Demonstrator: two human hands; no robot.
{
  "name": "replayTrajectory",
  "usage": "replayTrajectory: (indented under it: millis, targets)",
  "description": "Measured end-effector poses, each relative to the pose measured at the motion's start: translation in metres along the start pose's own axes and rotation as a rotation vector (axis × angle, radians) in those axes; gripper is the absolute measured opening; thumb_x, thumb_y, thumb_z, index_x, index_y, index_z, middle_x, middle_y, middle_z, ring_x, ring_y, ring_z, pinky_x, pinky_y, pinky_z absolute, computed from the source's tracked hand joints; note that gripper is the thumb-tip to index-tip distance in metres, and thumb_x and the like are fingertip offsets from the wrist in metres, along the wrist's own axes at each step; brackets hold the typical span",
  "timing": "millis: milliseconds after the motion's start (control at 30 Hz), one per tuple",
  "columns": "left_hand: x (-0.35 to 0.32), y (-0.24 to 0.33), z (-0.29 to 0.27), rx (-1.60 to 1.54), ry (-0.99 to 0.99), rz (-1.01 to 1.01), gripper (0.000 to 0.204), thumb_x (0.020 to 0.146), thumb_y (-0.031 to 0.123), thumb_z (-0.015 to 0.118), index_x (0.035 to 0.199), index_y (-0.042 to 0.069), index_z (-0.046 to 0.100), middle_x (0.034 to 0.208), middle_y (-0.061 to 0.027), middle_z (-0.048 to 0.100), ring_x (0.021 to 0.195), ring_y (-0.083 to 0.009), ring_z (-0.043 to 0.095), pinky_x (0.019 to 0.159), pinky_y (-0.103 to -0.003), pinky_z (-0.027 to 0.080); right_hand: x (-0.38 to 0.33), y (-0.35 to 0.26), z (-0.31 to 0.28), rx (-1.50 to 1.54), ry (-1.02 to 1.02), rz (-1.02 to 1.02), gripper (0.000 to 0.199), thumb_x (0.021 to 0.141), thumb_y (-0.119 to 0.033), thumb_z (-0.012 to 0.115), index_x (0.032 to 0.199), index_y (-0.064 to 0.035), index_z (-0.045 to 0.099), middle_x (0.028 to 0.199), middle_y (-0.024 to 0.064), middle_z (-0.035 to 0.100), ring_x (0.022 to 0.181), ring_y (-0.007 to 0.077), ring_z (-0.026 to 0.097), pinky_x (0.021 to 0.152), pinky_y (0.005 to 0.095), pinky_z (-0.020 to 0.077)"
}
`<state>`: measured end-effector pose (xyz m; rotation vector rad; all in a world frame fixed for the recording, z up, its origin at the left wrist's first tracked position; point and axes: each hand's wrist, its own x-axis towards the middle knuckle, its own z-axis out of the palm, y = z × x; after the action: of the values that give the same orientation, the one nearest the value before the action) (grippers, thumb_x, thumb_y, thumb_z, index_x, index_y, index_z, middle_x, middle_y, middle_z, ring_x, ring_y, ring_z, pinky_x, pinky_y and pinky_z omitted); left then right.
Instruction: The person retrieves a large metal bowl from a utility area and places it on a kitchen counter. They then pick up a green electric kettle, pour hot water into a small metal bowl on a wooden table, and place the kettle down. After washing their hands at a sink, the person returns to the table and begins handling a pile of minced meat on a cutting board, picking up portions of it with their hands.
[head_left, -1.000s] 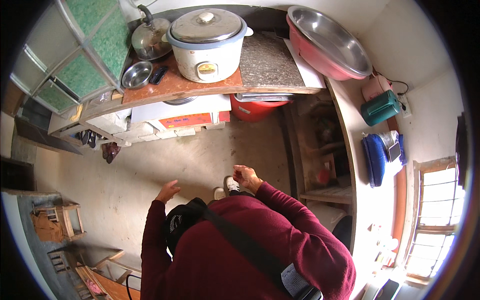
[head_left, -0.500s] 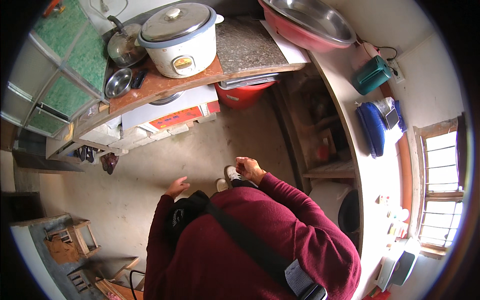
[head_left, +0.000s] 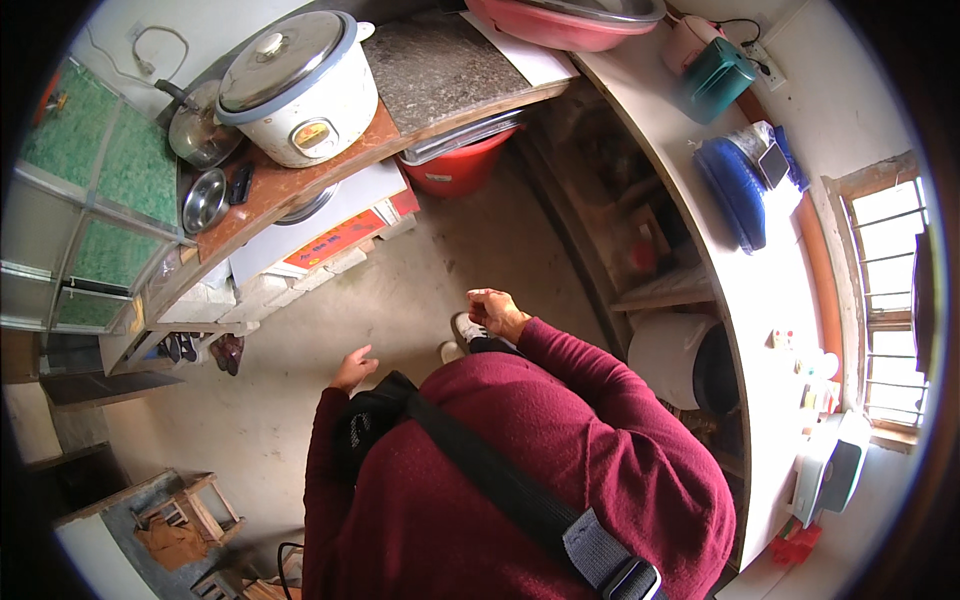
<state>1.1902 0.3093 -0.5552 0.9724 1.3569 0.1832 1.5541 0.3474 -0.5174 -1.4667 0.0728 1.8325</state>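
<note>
My left hand (head_left: 354,369) hangs in front of my body above the floor, fingers stretched out and holding nothing. Curled in loosely, the fingers of my right hand (head_left: 499,313) are closed with nothing visible in them; it hovers over my white shoe (head_left: 468,326). Neither hand touches any object. Ahead on the counter stands a white rice cooker (head_left: 318,115) with a metal lid. Beside it are a kettle (head_left: 205,130), a small metal bowl (head_left: 206,200) and a dark-handled object (head_left: 240,185).
A red bucket (head_left: 455,172) sits under the counter. On the curved right-hand counter stand a pink basin (head_left: 540,25), a green jug (head_left: 718,80) and a blue bag (head_left: 733,190) with a phone (head_left: 773,165). Wooden stools (head_left: 205,510) stand at the lower left; shoes (head_left: 228,352) lie left.
My view has turned to the right, so the counter and its things shift left and the stools show further in. Both hands keep nearly the same pose before my body.
</note>
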Motion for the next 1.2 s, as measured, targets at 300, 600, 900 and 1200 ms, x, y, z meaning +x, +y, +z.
replayTrajectory:
  millis: [300, 600, 900, 1200]
  targets:
    - [0.001, 0.014, 0.002, 0.032, -0.007, -0.008, 0.064, 0.080, 0.015, 0.060, 0.133, -0.001, 0.029, 0.104, -0.0137, 0.057, 0.092, -0.0151, 0.053, 0.083, -0.028, 0.041, 0.004, -0.001, -0.011, 0.049, -0.013, -0.009, 0.002, 0.081, -0.008, 0.058, 0.079, -0.0075, 0.059, 0.066, 0.0030, 0.054, 0.058, 0.0162, 0.052, 0.056, 0.0312, 0.0474]
    - [0.010, 0.013, 0.002, 0.045, 0.015, 0.017, 0.064, 0.078, 0.016, 0.062, 0.131, -0.002, 0.032, 0.098, -0.0133, 0.060, 0.088, -0.0149, 0.055, 0.080, -0.028, 0.043, 0.017, 0.000, -0.013, 0.075, 0.005, -0.033, 0.004, 0.081, -0.006, 0.056, 0.077, -0.0065, 0.058, 0.062, 0.0034, 0.052, 0.053, 0.0172, 0.050, 0.051, 0.0309, 0.0466]
    - [0.004, 0.021, -0.001, 0.005, 0.052, 0.001, 0.065, 0.077, 0.017, 0.063, 0.131, -0.001, 0.033, 0.091, -0.0064, 0.060, 0.079, -0.0108, 0.053, 0.071, -0.025, 0.043, 0.010, -0.014, -0.002, -0.002, 0.014, 0.003, 0.002, 0.081, -0.009, 0.058, 0.080, -0.0076, 0.059, 0.065, 0.0028, 0.054, 0.058, 0.0160, 0.053, 0.056, 0.0316, 0.0488]
    - [0.001, 0.024, -0.002, -0.022, 0.067, -0.030, 0.067, 0.076, 0.020, 0.063, 0.132, 0.000, 0.032, 0.083, -0.0024, 0.059, 0.066, -0.0072, 0.047, 0.055, -0.022, 0.038, 0.021, -0.017, 0.003, -0.037, -0.007, 0.009, 0.001, 0.081, -0.009, 0.058, 0.081, -0.0083, 0.057, 0.064, 0.0021, 0.051, 0.058, 0.0171, 0.052, 0.056, 0.0338, 0.0498]
